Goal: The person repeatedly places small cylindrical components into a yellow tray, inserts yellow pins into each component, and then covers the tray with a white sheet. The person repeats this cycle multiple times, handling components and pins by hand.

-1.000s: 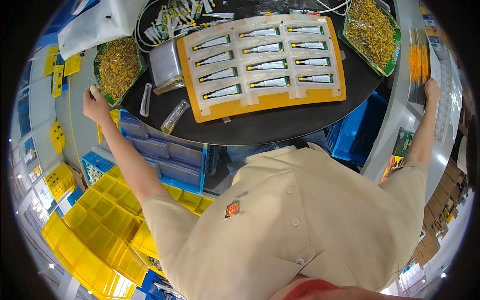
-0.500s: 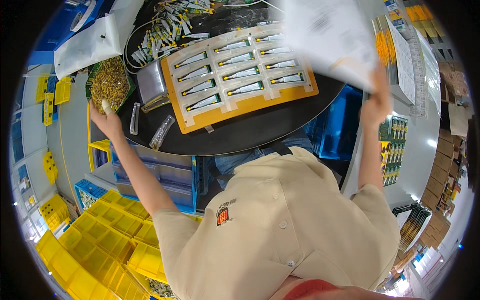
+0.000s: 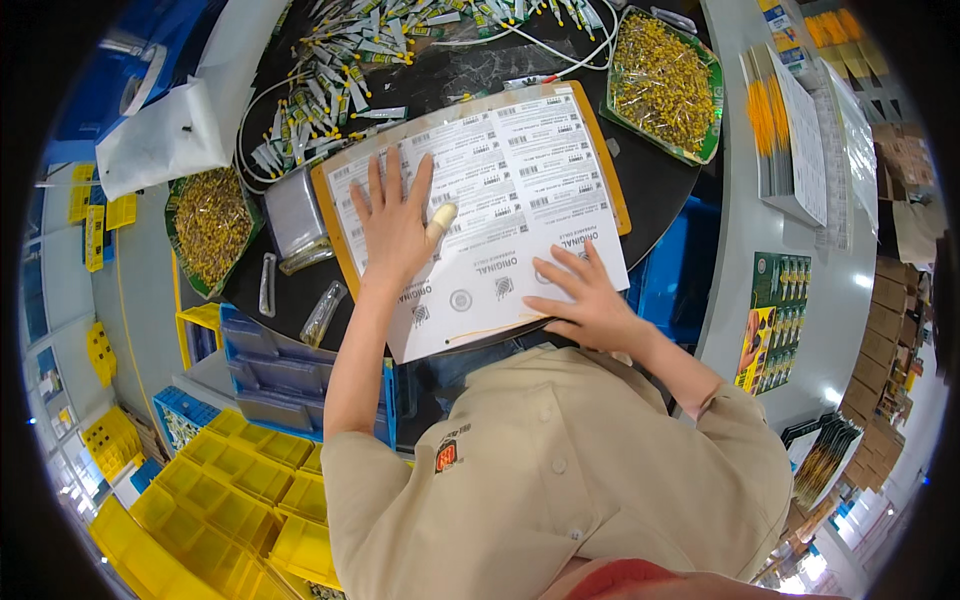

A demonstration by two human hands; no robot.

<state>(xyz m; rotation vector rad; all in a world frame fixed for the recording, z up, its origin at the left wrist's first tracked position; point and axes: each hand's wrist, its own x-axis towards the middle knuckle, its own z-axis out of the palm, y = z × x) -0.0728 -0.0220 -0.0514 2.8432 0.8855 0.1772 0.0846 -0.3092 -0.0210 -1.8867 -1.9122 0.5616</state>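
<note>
A large white printed sheet lies over the orange-yellow board on the round black table, hiding most of it. Its lower edge hangs past the table's front edge. My left hand rests on the sheet's upper left, fingers spread, a pale cover on the thumb. My right hand is spread at the sheet's lower right, fingertips on the paper. Left of the board stand a stack of clear plastic pieces and a slim clear pack. Small yellow-capped tubes lie heaped behind.
Green trays of small yellow pieces stand at the left and far right. A white cable loops behind the board. Yellow bins are stacked lower left; a blue crate is beside the table. Standing cards line the right-hand counter.
The sheet has come from the air at the right down onto the board, covering the packed tubes. My left hand has left the left tray for the sheet; my right hand has moved left and nearer.
</note>
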